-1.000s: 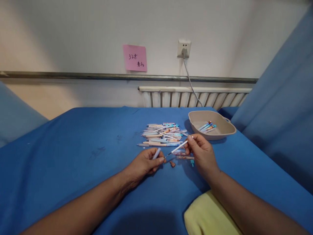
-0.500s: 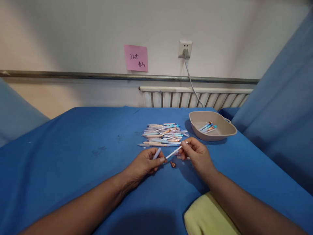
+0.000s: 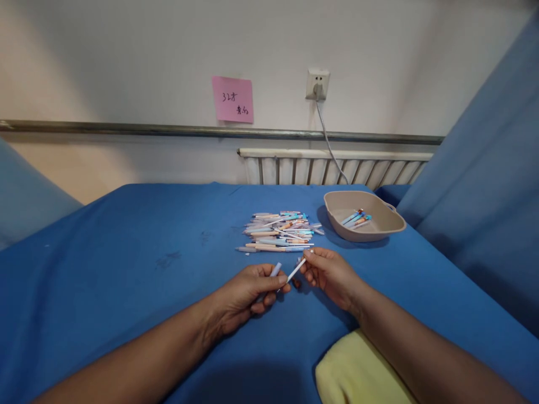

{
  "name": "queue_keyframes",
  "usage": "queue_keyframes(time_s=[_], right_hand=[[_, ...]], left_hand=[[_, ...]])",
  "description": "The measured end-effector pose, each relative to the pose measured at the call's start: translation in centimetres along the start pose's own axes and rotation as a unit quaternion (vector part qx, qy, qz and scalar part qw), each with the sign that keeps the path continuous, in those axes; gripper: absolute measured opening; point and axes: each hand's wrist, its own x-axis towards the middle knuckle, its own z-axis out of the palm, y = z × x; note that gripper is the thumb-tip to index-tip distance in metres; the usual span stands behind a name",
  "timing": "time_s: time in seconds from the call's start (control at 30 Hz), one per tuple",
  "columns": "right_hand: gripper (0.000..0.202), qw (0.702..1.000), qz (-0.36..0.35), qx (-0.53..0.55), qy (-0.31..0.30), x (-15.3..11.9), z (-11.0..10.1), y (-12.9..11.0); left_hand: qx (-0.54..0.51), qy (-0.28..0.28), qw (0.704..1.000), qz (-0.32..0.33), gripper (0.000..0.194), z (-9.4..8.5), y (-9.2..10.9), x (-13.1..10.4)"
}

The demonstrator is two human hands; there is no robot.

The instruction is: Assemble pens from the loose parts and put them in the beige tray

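Note:
My right hand [image 3: 332, 276] pinches the upper end of a thin white pen refill [image 3: 296, 270], which slants down to the left. The refill's lower end reaches the fingertips of my left hand [image 3: 250, 289]. Those fingers are also closed round a pale lavender pen barrel [image 3: 275, 269], with only its upper end sticking out. Between the hands, a small brown piece [image 3: 297, 284] lies on the blue sheet, partly hidden. Just beyond the hands is a pile of pens and pen parts [image 3: 278, 233] in pastel colours.
A beige plastic basket [image 3: 357, 233] with several pens stands at the back right. A yellow cloth [image 3: 357, 370] lies by my right forearm. Behind the blue-covered surface [image 3: 126, 252] are a white radiator [image 3: 295, 152], a metal rail and a wall socket. Blue curtains hang at both sides.
Both hands have come slightly lower, and my right hand has moved left, closer to my left. The refill now stands steeper, with less of it showing between them.

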Motion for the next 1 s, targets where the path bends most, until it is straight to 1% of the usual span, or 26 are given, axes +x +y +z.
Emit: queue_keyframes(time_s=[0.1,0.17,0.23,0.3,0.37,0.47,0.63,1.0], right_hand=[[0.028,0.999,0.032,0.029,-0.012,0.1,-0.4,-0.1],[0.025,0.998,0.039,0.054,-0.016,0.2,-0.7,-0.3],[0.024,0.997,0.018,0.081,-0.005,0.3,-1.0,-0.5],[0.025,0.995,-0.028,0.093,0.023,0.5,-1.3,-0.9],[0.028,0.992,-0.071,0.086,0.053,0.6,-1.5,-1.1],[0.03,0.989,-0.106,0.071,0.075,0.7,-1.6,-1.1],[0.032,0.988,-0.122,0.052,0.083,0.8,-1.5,-0.8],[0.033,0.988,-0.13,0.019,0.075,0.7,-1.2,-0.7]], left_hand=[[-0.008,0.014,1.0,0.01,0.03,-0.1,-0.1,0.2],[-0.008,0.028,0.999,0.024,0.03,-0.2,-0.1,0.3],[-0.004,0.026,0.999,0.042,0.03,-0.3,0.0,0.4],[0.004,0.015,0.998,0.06,0.031,-0.4,0.0,0.4],[0.02,0.012,0.997,0.072,0.031,-0.4,0.0,0.3],[0.058,0.014,0.995,0.086,0.03,-0.2,-0.1,0.2],[0.095,0.014,0.991,0.094,0.033,0.0,0.0,0.2],[0.115,0.012,0.989,0.096,0.04,0.0,0.1,0.2]])
